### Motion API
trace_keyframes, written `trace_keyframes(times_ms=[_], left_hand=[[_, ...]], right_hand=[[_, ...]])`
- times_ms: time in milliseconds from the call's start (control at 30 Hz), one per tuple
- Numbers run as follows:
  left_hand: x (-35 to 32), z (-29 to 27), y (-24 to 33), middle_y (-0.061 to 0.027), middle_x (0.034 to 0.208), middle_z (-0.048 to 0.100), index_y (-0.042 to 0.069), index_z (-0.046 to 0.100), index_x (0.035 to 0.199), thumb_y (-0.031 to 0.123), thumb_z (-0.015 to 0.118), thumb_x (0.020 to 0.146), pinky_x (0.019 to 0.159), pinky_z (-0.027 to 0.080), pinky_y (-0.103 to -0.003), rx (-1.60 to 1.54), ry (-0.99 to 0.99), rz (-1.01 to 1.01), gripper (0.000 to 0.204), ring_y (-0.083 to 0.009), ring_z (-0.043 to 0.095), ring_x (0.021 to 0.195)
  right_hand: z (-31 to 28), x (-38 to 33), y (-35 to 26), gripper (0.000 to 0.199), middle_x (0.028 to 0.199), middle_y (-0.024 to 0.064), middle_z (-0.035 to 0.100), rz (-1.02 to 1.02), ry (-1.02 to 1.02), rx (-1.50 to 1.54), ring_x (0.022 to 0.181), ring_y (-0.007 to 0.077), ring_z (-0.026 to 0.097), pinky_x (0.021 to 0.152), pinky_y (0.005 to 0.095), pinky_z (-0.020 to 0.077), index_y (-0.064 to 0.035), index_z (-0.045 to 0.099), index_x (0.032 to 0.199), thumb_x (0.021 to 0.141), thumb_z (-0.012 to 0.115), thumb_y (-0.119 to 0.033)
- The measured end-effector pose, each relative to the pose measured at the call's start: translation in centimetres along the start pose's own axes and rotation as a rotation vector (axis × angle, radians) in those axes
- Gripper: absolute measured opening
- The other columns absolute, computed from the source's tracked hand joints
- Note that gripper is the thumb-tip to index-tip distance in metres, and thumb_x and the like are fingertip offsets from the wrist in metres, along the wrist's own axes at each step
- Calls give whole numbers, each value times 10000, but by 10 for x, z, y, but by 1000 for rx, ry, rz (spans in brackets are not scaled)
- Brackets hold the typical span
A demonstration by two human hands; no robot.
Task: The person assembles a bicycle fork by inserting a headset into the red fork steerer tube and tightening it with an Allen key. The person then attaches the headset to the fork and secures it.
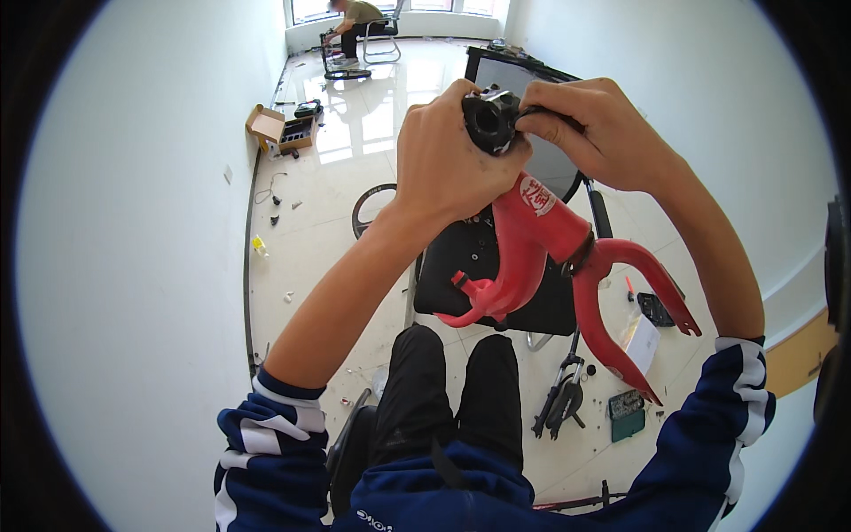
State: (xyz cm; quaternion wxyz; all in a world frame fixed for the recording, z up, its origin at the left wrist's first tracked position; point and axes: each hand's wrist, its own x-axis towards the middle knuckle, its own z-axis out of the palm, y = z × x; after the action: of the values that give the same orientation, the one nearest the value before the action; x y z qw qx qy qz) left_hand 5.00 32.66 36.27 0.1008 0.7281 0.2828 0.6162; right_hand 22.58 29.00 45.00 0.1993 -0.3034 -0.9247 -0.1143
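Note:
A red bicycle frame with a red fork is held up in front of me at a tilt, the fork's legs pointing down to the right. Around the black handlebar stem at its top, my left hand is closed. My right hand is closed too, its thumb and forefinger pinching a slim black tool that looks like a hex key. The tool's tip meets the stem's right side; its other end is partly hidden by the hand. Below the frame is a black chair seat with small parts on it.
A suspension fork, a green case, a white box and a black tray lie on the floor to the right. Left are a wheel and an open cardboard box. Another person sits far off, beside a wheel.

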Motion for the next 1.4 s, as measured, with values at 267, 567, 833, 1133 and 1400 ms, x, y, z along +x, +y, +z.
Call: trace_keyframes(times_ms=[267, 567, 833, 1133, 1400], left_hand=[[6, 22, 13, -122, 601, 649, -23, 656, 806, 269, 774, 624, 558, 519, -349, 72, -24, -142, 363, -288, 654, 549], [7, 22, 15, -112, 636, 658, 30, 626, 818, 271, 789, 618, 579, 516, -358, -14, -85, -23, 354, -305, 656, 582], [8, 23, 10, -106, 622, 641, 31, 617, 808, 277, 777, 599, 564, 505, -356, 9, -109, -31, 360, -318, 641, 575], [6, 32, 7, -74, 561, 575, 69, 614, 799, 311, 728, 536, 510, 454, -341, -28, -43, 98, 375, -302, 590, 497], [6, 29, 0, -71, 559, 574, 69, 617, 810, 297, 715, 536, 511, 453, -345, -48, -31, 133, 370, -288, 587, 486]], right_hand=[[2, -19, 0, 171, 696, 127, 499, 64, 29, -53, 604, 285, 471, 579, 366, 403, -14, 535, 893, 965, 529, -169], [-8, -28, -2, 227, 702, 121, 547, -69, 10, -57, 611, 276, 533, 564, 367, 427, -41, 551, 848, 990, 515, -214], [-4, -23, -10, 231, 588, 81, 527, -10, -10, -231, 500, 241, 532, 510, 334, 457, -46, 560, 798, 951, 571, -219], [2, -10, 14, 274, 475, 14, 406, -466, 277, -352, 372, 162, 405, 368, 279, 355, -105, 464, 594, 787, 648, -171], [4, -1, 10, 290, 460, 10, 370, -517, 322, -355, 359, 151, 389, 351, 282, 336, -109, 417, 562, 718, 661, -124]])
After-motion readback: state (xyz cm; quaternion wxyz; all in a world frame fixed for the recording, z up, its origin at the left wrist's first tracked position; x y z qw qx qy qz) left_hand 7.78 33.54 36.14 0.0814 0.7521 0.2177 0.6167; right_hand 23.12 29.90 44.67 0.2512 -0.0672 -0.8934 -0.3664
